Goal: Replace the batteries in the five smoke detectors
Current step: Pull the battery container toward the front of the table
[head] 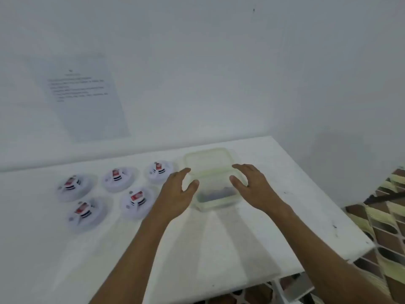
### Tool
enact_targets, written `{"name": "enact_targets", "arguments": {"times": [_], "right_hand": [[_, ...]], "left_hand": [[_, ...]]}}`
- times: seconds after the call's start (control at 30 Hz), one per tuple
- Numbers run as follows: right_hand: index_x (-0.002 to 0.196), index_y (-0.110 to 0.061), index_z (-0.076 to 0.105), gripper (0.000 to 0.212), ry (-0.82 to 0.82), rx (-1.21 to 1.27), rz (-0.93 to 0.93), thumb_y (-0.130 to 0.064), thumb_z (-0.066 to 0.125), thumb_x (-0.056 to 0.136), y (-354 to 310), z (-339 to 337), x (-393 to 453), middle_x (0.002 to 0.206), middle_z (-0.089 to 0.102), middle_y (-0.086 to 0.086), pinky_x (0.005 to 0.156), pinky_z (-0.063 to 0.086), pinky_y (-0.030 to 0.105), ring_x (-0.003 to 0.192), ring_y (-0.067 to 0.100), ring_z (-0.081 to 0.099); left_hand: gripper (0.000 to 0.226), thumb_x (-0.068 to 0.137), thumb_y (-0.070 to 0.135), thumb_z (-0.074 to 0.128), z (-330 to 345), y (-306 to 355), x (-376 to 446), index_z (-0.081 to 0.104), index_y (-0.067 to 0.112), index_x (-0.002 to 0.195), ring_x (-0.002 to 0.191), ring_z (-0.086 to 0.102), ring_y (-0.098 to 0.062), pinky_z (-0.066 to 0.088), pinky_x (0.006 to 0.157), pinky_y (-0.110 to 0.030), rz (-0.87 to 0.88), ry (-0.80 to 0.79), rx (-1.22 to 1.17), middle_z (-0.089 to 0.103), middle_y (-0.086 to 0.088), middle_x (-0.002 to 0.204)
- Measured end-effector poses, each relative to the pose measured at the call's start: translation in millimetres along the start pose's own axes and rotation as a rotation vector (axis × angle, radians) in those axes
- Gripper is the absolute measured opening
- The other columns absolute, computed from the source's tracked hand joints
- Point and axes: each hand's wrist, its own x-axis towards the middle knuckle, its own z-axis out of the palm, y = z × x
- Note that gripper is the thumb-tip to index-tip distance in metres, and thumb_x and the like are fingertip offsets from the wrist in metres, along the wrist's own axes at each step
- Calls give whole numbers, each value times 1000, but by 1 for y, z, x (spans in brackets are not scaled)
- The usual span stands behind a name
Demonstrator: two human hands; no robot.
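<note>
Container: clear plastic container (215, 189) sits between my hands, lid hinged back.
Left hand (177, 191): fingers spread, beside its left wall.
Right hand (252, 185): fingers spread, beside its right wall.
Detectors: five smoke detectors (118, 179) lie to the left.

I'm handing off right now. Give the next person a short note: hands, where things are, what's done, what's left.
Left hand and right hand: open, either side of the lidded plastic container, neither gripping it yet.
Five smoke detectors lie on the white table, left of the container, red-labelled batteries showing.
Done: no swap evident.
Left: open the container (contents blurred), replace all five batteries.
</note>
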Motion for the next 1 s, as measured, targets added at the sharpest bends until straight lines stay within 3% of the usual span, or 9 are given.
{"name": "enact_targets", "arguments": {"times": [0.1, 0.27, 0.47, 0.63, 0.77, 0.87, 1.0], "right_hand": [[142, -23, 49, 47, -77, 11, 54, -38, 55, 98, 34, -1, 6, 143, 42, 7, 110, 27, 31, 136, 26, 35], [142, -32, 48, 46, -197, 136, 83, -44, 53, 98, 48, 9, 14, 145, 38, 6, 110, 30, 30, 138, 23, 35], [136, -37, 50, 40, -209, 241, 100, -41, 58, 96, 55, 6, 9, 129, 38, 3, 98, 32, 21, 122, 16, 43], [125, -40, 56, 38, -250, 287, 131, -36, 69, 90, 60, -4, 5, 119, 40, 1, 72, 35, 2, 100, -2, 46], [119, -40, 52, 40, -261, 299, 151, -40, 73, 85, 60, -2, 4, 120, 41, 1, 69, 36, 4, 102, 9, 48], [118, -41, 50, 41, -291, 304, 146, -42, 74, 84, 60, -2, 6, 122, 44, -2, 65, 37, 4, 98, 4, 46], [117, -40, 55, 44, -237, 319, 105, -44, 77, 80, 64, 0, 7, 125, 53, -7, 68, 40, 4, 111, 9, 51]], "left_hand": [[47, 97, 44, 49, 39, 6, 2, 42, 30, 141, 114, 44, -9, 31, 94, -23, -101, 25, 1, 45, 0, 139], [45, 97, 44, 48, 68, 9, 3, 45, 29, 140, 124, 43, -15, 28, 94, -22, -246, 104, 26, 49, -4, 137], [45, 93, 45, 56, 83, 14, -15, 51, 32, 135, 109, 42, -2, 29, 91, -18, -254, 183, 0, 51, 5, 127], [36, 85, 37, 69, 86, 18, -22, 57, 40, 119, 97, 48, 4, 37, 83, -15, -319, 193, -146, 46, 3, 120], [32, 80, 40, 73, 87, 17, -19, 57, 41, 108, 102, 47, 2, 38, 78, -15, -341, 172, -218, 48, 4, 120], [31, 78, 44, 74, 86, 14, -18, 57, 44, 104, 107, 49, -2, 41, 82, -20, -327, 156, -240, 53, 10, 121], [33, 74, 44, 79, 84, 11, -16, 64, 40, 104, 101, 63, -8, 51, 84, -23, -291, 176, -303, 66, 15, 111]]}}
